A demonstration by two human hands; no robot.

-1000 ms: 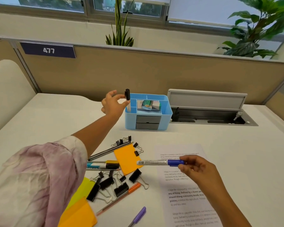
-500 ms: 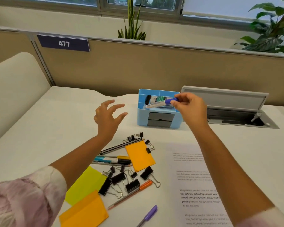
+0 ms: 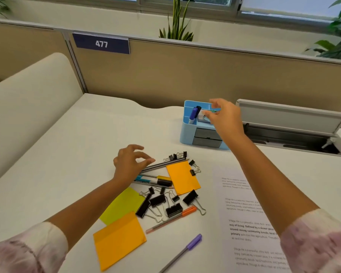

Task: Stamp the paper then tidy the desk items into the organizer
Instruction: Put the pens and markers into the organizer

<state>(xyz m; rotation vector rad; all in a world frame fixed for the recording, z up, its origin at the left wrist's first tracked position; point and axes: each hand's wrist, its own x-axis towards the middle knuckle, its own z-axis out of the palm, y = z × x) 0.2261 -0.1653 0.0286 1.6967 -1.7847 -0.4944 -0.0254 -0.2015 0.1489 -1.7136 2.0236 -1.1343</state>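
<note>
The light blue organizer stands at the back of the desk with a blue-capped marker and a black-capped one upright in its left slot. My right hand hovers over its top compartment, fingers loose, holding nothing. My left hand hangs empty just above two dark pencils and a teal marker. Black binder clips, orange sticky notes, a yellow note, an orange pen and a purple pen lie scattered. The printed paper lies right.
An open grey cable tray sits in the desk right of the organizer. A tan partition with a "477" sign runs along the back, and a cream panel closes off the left side. Plants stand behind the partition.
My right hand carried the blue-capped marker to the organizer and let it go into the left slot. My left hand, after dropping the black-capped marker, came back down over the pencils.
</note>
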